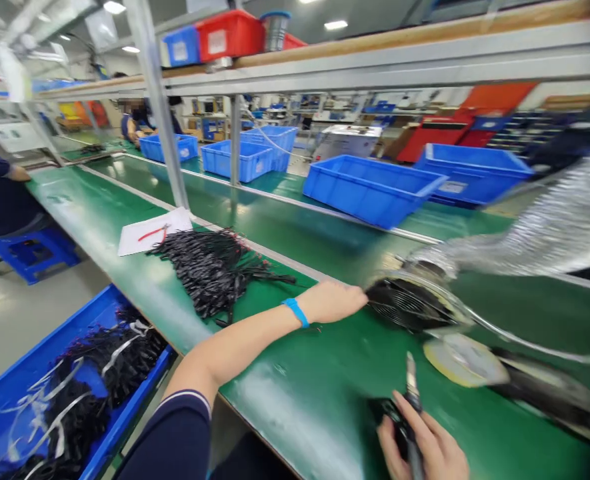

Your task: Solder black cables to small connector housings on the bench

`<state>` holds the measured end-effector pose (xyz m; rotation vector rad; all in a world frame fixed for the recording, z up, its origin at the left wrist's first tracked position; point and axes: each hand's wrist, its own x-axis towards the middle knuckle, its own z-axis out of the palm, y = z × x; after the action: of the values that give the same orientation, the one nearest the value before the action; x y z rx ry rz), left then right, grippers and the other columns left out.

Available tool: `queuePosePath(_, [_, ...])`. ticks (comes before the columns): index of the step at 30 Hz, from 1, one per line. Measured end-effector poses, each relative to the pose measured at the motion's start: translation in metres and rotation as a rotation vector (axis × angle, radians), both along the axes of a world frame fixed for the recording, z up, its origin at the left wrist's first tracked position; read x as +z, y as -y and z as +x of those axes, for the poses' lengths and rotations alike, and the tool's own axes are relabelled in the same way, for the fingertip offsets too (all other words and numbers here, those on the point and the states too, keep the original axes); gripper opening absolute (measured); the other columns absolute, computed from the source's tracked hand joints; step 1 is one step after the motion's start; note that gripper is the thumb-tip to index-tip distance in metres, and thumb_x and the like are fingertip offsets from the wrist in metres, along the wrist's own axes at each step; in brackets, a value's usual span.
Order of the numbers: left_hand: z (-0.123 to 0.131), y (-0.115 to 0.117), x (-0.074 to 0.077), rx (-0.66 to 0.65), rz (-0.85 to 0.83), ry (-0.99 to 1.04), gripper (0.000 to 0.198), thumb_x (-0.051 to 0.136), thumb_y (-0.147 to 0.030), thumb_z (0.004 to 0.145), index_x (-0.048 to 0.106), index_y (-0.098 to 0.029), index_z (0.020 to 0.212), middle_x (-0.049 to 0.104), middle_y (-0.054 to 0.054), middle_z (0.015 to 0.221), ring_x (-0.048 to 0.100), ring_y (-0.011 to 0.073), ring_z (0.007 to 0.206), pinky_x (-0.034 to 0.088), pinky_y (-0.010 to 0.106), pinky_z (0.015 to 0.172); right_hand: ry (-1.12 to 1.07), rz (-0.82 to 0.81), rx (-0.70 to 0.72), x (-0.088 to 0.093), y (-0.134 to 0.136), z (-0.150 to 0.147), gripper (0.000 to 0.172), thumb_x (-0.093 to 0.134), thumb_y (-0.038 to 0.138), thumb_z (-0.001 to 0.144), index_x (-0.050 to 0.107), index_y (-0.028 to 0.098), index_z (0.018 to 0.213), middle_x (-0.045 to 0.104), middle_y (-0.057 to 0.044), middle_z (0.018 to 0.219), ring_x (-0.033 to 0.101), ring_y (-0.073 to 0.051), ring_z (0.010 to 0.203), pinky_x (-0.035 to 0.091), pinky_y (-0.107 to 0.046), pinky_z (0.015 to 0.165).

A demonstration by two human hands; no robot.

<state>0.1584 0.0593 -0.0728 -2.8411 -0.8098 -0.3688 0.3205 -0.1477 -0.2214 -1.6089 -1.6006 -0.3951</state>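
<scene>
My left hand (333, 301) reaches across the green work table (295, 393) and closes on a black bundle beside the round fan grille (409, 305) of a silver foil exhaust duct (549, 230). It wears a blue wristband (295, 311). My right hand (425, 445) is at the bottom edge, wrapped round a thin pen-like tool (413, 393) with its tip pointing up, and a small black part lies under its fingers. A heap of black cables (209, 267) lies left of my left hand.
A white sheet (155, 230) lies behind the cable heap. A yellowish round pad (462, 360) sits right of the fan. Blue bins (369, 190) stand on the far belt, another with cables (65, 393) below left. People sit at the left and far back.
</scene>
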Motion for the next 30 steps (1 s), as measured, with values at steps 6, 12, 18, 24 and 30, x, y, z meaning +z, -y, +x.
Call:
queuePosePath(6, [-0.007,-0.020,-0.003,-0.018,-0.183,0.002,0.021,0.062,-0.028,0.095,0.064,-0.011,0.106,0.071,0.017,0.107,0.069,0.0287,0.103,0.053,0.040,0.092,-0.021,0.006,-0.045,0.021,-0.005,-0.013,0.045,0.058,0.020,0.092,0.057,0.024,0.137,0.061,-0.010,0.105,0.065,-0.025,0.091,0.058,-0.042,0.080])
queuePosePath(12, [-0.057,-0.003,-0.001,0.592,-0.159,-0.107,0.047,0.042,-0.052,0.100,0.066,-0.014,0.088,0.071,0.017,0.091,0.068,0.0331,0.090,0.048,0.039,0.074,-0.179,-0.029,0.047,0.030,-0.003,-0.012,0.056,0.059,0.009,0.089,0.052,0.026,0.141,0.060,-0.011,0.114,0.063,-0.024,0.101,0.055,-0.043,0.089])
queuePosePath(18, [-0.055,0.013,-0.039,0.534,-0.278,-0.079,0.022,0.052,-0.033,0.098,0.067,-0.017,0.094,0.071,0.011,0.098,0.068,0.0261,0.087,0.046,0.033,0.072,-0.126,0.010,0.155,0.040,0.001,-0.020,0.059,0.057,0.004,0.087,0.052,0.026,0.141,0.061,-0.011,0.113,0.063,-0.024,0.102,0.054,-0.046,0.094])
queuePosePath(24, [-0.045,0.074,-0.038,0.089,-0.377,0.518,0.019,0.055,-0.029,0.099,0.072,-0.021,0.102,0.070,0.004,0.096,0.065,0.0157,0.085,0.050,0.026,0.079,-0.245,-0.015,0.184,0.042,0.021,-0.026,0.061,0.060,0.006,0.088,0.049,0.026,0.144,0.058,-0.011,0.116,0.061,-0.024,0.110,0.055,-0.044,0.097])
queuePosePath(30, [-0.043,0.138,-0.054,-0.105,-0.543,0.524,0.019,0.063,-0.015,0.094,0.071,-0.022,0.110,0.071,0.001,0.096,0.066,0.0110,0.084,0.050,0.021,0.078,-0.382,-0.063,0.199,0.044,0.035,-0.032,0.061,0.061,0.010,0.092,0.046,0.029,0.147,0.056,-0.011,0.121,0.062,-0.022,0.110,0.058,-0.036,0.093])
